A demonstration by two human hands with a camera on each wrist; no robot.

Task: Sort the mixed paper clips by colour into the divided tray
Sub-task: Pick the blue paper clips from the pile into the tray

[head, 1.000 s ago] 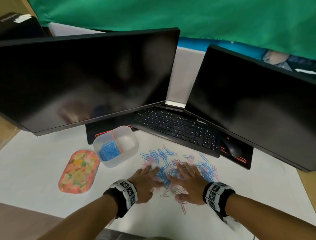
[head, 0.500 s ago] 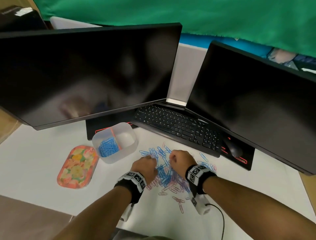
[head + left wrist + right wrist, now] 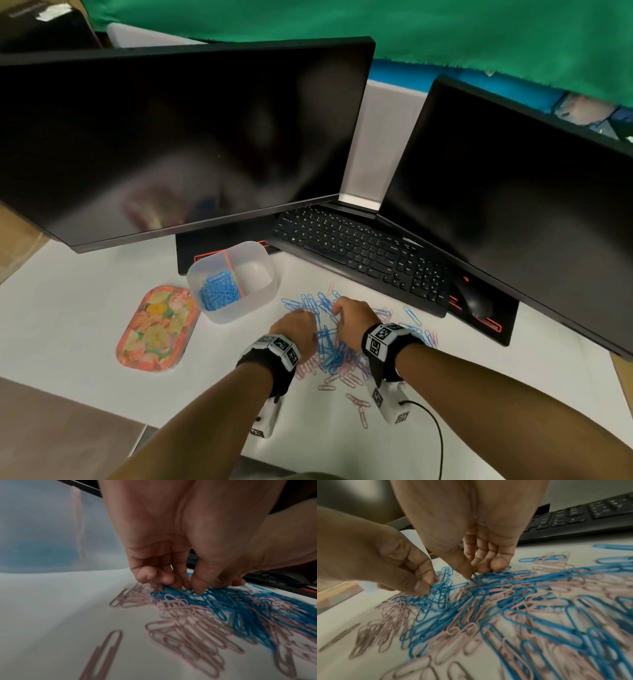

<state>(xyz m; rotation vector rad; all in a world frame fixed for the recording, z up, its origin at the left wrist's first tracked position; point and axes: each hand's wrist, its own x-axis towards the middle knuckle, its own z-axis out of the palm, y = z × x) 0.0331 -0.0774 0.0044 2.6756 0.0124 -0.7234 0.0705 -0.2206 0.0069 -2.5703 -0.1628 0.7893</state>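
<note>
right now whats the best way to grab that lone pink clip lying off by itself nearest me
Pinch the lone pink paper clip across its two long wire sides near the middle, coming straight down from above. It lies flat on the white desk surface, apart from the mixed pile, so nothing tangles it; probably lift one rounded end with a fingertip first.

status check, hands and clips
Left hand and right hand pinching blue clips in the mixed pile. Tray: blue only. Nothing blocking.
</note>
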